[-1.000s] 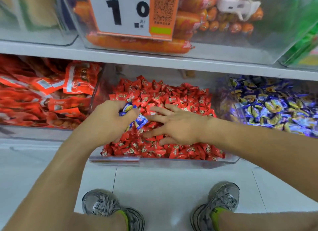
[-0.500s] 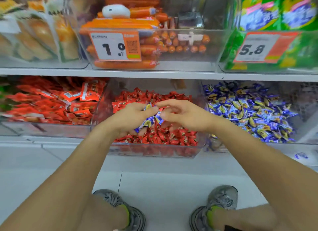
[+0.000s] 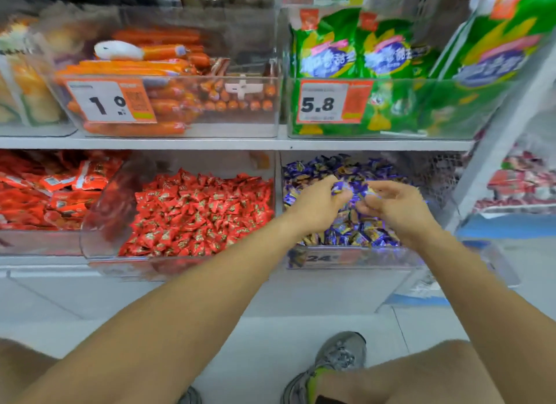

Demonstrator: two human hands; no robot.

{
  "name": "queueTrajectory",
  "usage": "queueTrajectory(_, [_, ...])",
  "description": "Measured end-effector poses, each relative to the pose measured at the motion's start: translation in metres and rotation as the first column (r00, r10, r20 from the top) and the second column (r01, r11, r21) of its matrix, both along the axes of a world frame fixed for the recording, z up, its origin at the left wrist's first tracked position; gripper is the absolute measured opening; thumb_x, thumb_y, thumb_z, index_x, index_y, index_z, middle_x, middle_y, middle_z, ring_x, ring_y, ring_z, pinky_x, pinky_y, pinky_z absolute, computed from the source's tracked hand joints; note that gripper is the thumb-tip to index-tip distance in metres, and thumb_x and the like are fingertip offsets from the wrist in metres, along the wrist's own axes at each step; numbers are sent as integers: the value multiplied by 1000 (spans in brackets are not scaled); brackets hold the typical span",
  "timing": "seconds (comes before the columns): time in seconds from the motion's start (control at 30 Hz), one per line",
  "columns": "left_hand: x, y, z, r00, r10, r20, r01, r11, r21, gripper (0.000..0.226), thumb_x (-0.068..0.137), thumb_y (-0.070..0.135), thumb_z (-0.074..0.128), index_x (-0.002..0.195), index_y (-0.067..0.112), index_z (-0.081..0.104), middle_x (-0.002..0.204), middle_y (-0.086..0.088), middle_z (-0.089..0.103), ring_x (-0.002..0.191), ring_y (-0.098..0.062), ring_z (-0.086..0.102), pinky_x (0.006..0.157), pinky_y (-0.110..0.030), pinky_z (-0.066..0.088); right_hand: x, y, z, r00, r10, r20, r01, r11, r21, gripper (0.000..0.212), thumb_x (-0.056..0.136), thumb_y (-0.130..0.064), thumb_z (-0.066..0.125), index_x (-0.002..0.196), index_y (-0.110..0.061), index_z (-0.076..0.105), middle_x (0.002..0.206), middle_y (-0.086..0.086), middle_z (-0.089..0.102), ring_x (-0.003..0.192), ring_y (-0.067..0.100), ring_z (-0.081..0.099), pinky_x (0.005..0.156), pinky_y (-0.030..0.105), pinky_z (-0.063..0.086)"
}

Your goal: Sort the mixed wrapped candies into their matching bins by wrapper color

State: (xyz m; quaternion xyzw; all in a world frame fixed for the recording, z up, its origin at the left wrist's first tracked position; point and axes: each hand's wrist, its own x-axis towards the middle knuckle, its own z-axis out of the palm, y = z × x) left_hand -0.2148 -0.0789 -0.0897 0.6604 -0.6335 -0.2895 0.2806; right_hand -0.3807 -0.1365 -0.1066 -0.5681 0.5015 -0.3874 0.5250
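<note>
Both my hands hover over the clear bin of blue-wrapped candies [image 3: 355, 260] on the lower shelf. My left hand [image 3: 319, 203] grips blue-wrapped candies [image 3: 338, 188] in its curled fingers. My right hand [image 3: 397, 205] pinches a blue-wrapped candy [image 3: 368, 190] at its fingertips. To the left stands the clear bin of red-wrapped candies [image 3: 99, 247], heaped full, with no hand over it.
Red snack packets [image 3: 51, 190] fill the bin at far left. On the upper shelf stand a bin of orange sausages [image 3: 168, 103] and a bin of green bags [image 3: 391, 73], each with a price tag. My shoe [image 3: 328, 370] rests on the white floor below.
Both hands have moved right, from above the red candy bin to above the blue candy bin, carrying the blue-wrapped candies. The camera has swung right with them.
</note>
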Motion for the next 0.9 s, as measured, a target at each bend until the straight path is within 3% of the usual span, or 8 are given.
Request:
queueTrajectory(0.07, [-18, -26, 0, 998, -52, -37, 52, 998, 16, 42, 98, 29, 56, 135, 12, 44, 127, -23, 54, 104, -40, 59, 73, -36, 42, -8, -14, 2, 995, -67, 72, 65, 997, 33, 35, 92, 5, 62, 126, 5, 53, 98, 22, 63, 61, 21, 73, 62, 30, 62])
queueTrajectory(0.13, [-26, -45, -4, 996, -87, -19, 88, 994, 72, 72, 92, 31, 65, 150, 19, 23, 145, -24, 32, 124, -41, 46, 93, -39, 43, -14, -27, 2, 993, -106, 43, 108, 994, -24, 40, 96, -6, 62, 133, -1, 48, 111, 23, 60, 70, 24, 74, 66, 36, 62])
queueTrajectory(0.2, [-28, -49, -10, 984, -135, 117, 126, 988, 86, 94, 88, 38, 68, 155, 24, 4, 154, -20, 12, 139, -41, 27, 112, -47, 31, -26, -37, -2, 966, -85, -243, 26, 971, -238, 42, 97, -23, 61, 137, -15, 50, 122, 13, 60, 97, 23, 70, 88, 43, 58])
queueTrajectory(0.33, [-22, -16, -34, 824, -119, 554, 157, 987, -22, 87, 91, 53, 52, 156, 24, 1, 161, -17, -4, 148, -38, -8, 116, -63, 2, -37, -29, -25, 780, 88, -620, -386, 848, -364, 49, 96, -46, 56, 139, -24, 55, 153, 9, 40, 145, 21, 31, 118, 39, 26])
queueTrajectory(0.53, [-14, 5, -70, 765, -221, 605, 124, 972, 199, 90, 89, 76, 25, 155, 26, -9, 159, -17, -22, 142, -39, -30, 114, -66, -7, -21, -36, -63, 451, 87, -888, -514, 839, -179, 71, 81, -83, 13, 148, -61, 12, 165, -16, -5, 153, 28, -2, 117, 64, 8])
queueTrajectory(0.73, [-13, 1, -79, 759, -209, 617, 138, 977, 161, 93, 82, 84, 13, 154, 31, -11, 161, -15, -17, 143, -39, -29, 113, -68, -6, -8, -39, -19, 46, 41, -998, -326, 945, 24, 64, 94, -71, 31, 151, -43, 28, 161, 5, 26, 144, 47, 17, 111, 69, 14])
queueTrajectory(0.83, [-15, -4, -76, 746, -249, 618, 145, 966, 215, 101, 74, 86, 8, 153, 29, -17, 161, -17, -15, 143, -43, -25, 113, -69, -5, 6, -40, -28, 246, -37, -969, -485, 860, -156, 62, 96, -69, 25, 153, -46, 18, 164, -1, 16, 150, 35, 8, 115, 68, 10])
queueTrajectory(0.9, [-14, -1, -72, 700, -269, 662, 155, 962, 227, 100, 80, 83, 21, 153, 27, -17, 160, -18, -18, 142, -45, -26, 111, -70, -7, 5, -38, -46, 390, 111, -914, -522, 844, -121, 60, 96, -68, 20, 153, -51, 12, 166, -7, 8, 153, 21, 0, 116, 66, 5])
